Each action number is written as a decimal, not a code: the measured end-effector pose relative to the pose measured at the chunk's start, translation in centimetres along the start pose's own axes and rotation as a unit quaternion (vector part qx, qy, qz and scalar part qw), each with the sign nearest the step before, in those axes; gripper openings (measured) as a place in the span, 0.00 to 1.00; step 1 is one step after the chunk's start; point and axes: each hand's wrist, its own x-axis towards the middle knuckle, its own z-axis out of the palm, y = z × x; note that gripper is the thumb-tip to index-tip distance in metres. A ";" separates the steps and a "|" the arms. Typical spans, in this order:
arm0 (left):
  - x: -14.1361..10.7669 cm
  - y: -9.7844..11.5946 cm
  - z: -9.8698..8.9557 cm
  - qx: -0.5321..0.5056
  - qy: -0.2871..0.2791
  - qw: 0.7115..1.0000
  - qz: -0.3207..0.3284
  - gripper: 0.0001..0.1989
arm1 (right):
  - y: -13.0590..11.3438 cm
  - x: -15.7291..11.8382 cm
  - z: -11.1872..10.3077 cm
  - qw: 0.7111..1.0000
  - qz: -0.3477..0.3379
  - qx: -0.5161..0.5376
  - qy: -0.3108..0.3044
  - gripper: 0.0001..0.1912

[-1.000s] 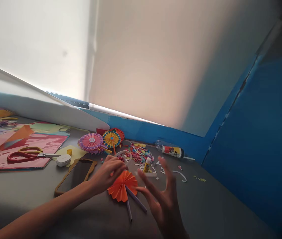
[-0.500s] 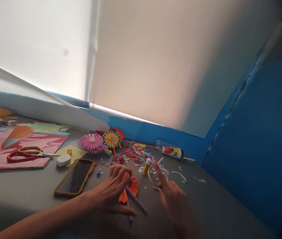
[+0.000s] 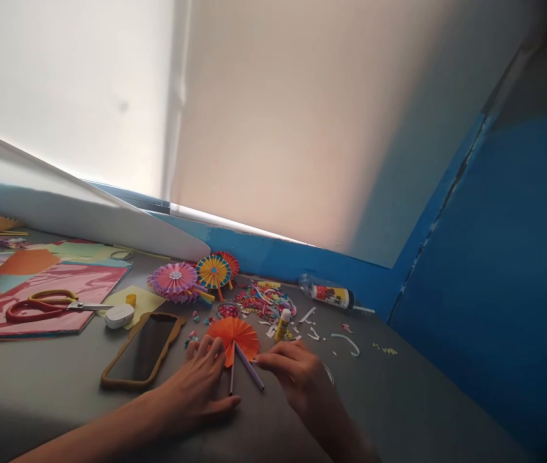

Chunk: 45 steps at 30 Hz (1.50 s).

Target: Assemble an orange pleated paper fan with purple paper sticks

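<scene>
An orange pleated paper fan (image 3: 237,335) lies on the grey table, with two rolled lilac paper sticks (image 3: 250,369) pointing from its centre toward the near edge. My left hand (image 3: 204,379) rests at the fan's left side, fingers apart, fingertips on its edge and thumb stretched out near the sticks. At the fan's right side, my right hand (image 3: 292,373) has thumb and index finger pressed together at its lower right edge; whatever is between them is too small to name. Part of a thin pale ring (image 3: 329,374) shows beside my right hand.
A glue stick (image 3: 282,325) stands behind the fan, near paper scraps (image 3: 266,301) and finished rosettes (image 3: 174,281). At left lie a phone (image 3: 142,350), scissors (image 3: 51,306) and pink sheets (image 3: 85,283). A bottle (image 3: 331,294) lies near the blue wall.
My left hand has moved left off the fan's middle and uncovered it. My right hand has come left to the fan's edge, its raised index finger now lowered against the thumb.
</scene>
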 end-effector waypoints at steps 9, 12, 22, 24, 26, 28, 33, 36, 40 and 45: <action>1.2 -0.9 -1.7 -0.154 0.066 0.984 -0.056 0.12 | -1.0 3.2 -0.8 0.915 0.155 0.348 -0.131 0.18; 1.9 -1.1 -4.2 -0.248 0.120 0.960 -0.046 0.11 | -1.9 4.0 -2.3 0.892 0.186 0.403 -0.092 0.22; 4.5 1.6 -8.4 -0.544 0.108 0.827 -0.097 0.12 | -5.1 4.2 -0.9 0.860 0.244 0.444 0.056 0.10; 4.7 1.5 -8.1 -0.603 0.091 0.788 -0.091 0.14 | -4.8 3.7 -0.6 0.862 0.290 0.415 0.020 0.14; 4.8 1.3 -7.7 -0.633 0.077 0.765 -0.091 0.16 | -4.3 3.3 -0.4 0.862 0.317 0.396 0.001 0.16; 4.7 1.1 -7.5 -0.650 0.061 0.752 -0.090 0.16 | -3.8 3.1 -0.2 0.869 0.315 0.382 0.009 0.16; 4.4 1.4 -7.5 -0.669 0.051 0.738 -0.076 0.14 | -2.9 2.8 0.3 0.877 0.283 0.388 0.024 0.15; 4.2 1.8 -7.8 -0.643 0.054 0.761 -0.068 0.13 | -2.9 2.7 0.3 0.879 0.278 0.387 0.018 0.15; 3.9 2.2 -8.2 -0.565 0.063 0.820 -0.073 0.13 | -3.1 2.7 0.2 0.883 0.274 0.381 0.016 0.14; 3.9 2.1 -7.6 -0.434 0.114 0.890 -0.077 0.10 | -3.0 2.7 0.4 0.884 0.271 0.380 0.020 0.11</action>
